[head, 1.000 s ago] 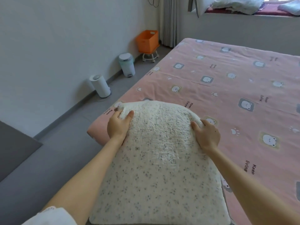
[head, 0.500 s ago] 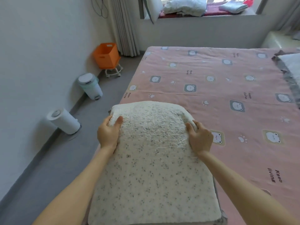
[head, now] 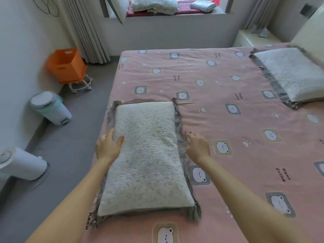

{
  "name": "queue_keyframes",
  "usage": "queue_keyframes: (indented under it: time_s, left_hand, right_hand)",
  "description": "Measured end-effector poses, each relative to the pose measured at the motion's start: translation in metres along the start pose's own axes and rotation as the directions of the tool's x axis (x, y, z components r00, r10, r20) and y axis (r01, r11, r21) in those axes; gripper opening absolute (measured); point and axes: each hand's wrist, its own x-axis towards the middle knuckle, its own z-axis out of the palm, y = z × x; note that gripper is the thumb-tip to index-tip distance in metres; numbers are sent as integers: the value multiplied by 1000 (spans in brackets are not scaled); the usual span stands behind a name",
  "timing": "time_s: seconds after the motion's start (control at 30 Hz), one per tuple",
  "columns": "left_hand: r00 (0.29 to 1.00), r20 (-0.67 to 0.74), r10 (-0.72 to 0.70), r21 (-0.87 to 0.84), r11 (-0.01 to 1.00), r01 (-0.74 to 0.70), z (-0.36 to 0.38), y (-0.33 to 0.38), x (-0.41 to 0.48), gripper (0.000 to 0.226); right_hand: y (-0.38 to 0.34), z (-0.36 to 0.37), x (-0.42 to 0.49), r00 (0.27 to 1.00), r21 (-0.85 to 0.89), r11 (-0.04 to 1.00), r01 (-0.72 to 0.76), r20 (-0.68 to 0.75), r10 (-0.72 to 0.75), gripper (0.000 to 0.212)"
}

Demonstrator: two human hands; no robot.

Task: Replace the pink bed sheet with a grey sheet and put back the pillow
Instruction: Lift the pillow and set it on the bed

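On my feed, the left hand is spread wide at the left flank of the white pillow, thumb lying on its fleecy top and fingers down its side, gripping nothing. The right hand hangs relaxed and open by the pillow's right flank, over the grey frill; motion blur leaves me unable to say whether it touches the cloth. The pillow lies flat between the two hands on the pink bed sheet, lengthwise along the bed's left edge, reaching beyond the fingertips. A second pillow rests at far right. On the floor stand an orange crate and a pale bin.
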Motion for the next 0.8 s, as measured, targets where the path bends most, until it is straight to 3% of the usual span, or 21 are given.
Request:
queue_keyframes:
  time_s: [0.2, 0.43, 0.6, 0.73, 0.8]
  left_hand:
    - [982, 53, 181, -128, 976, -174, 60, 95, -47, 33]
    - [894, 167, 416, -329, 878, -348, 147, 295, -179, 29]
    - [856, 226, 465, -518, 802, -299, 206, 427, -305, 24]
    - [809, 287, 514, -635, 734, -241, 241, 519, -390, 19]
    - [781, 306, 544, -669, 707, -230, 259, 562, -420, 19]
  right_hand:
    - [84, -36, -59, 996, 82, 993, -87, 16, 86, 33]
    - [242, -141, -156, 950, 255, 933, -254, -112, 290, 25]
    - [380, -220, -240, 893, 263, 890, -372, -160, 421, 23]
    - [478, -271, -298, 844, 265, 851, -454, -179, 506, 39]
    - [520, -293, -317, 806, 307, 816, -489, -197, 558, 35]
